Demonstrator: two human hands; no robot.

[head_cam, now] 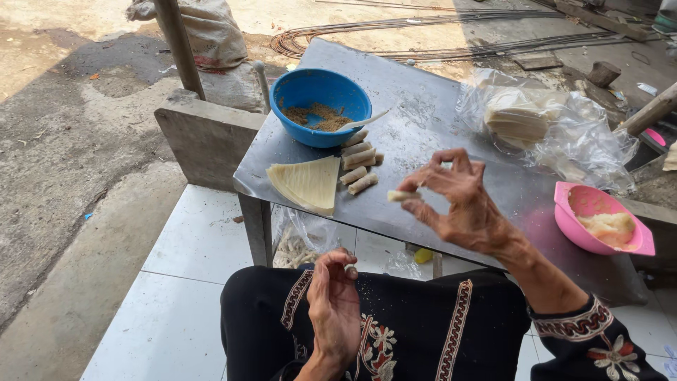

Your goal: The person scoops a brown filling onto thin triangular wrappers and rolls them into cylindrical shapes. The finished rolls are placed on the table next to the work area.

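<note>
Pinched between right hand (462,201) fingertips, 1 small rolled pastry (400,195) hangs mid-frame above the metal table (451,127). Left hand (333,310) rests loosely curled on the lap, holding nothing. Rolling looks finished; setting it beside the finished rolls (360,166) by the blue bowl (321,106) calls for a leftward reach.

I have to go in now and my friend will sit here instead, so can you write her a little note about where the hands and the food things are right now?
Right hand: raised over the metal table, pinching one small rolled wrap in its fingertips.
Left hand: resting on the lap, fingers curled; it does not seem to hold anything.
Done: a few finished rolls lie beside the blue bowl.
Left: a stack of triangular wrappers on the table, crumbly brown filling with a spoon in the blue bowl, more wrappers in the clear bag, and a pale mash in the pink bowl.
</note>
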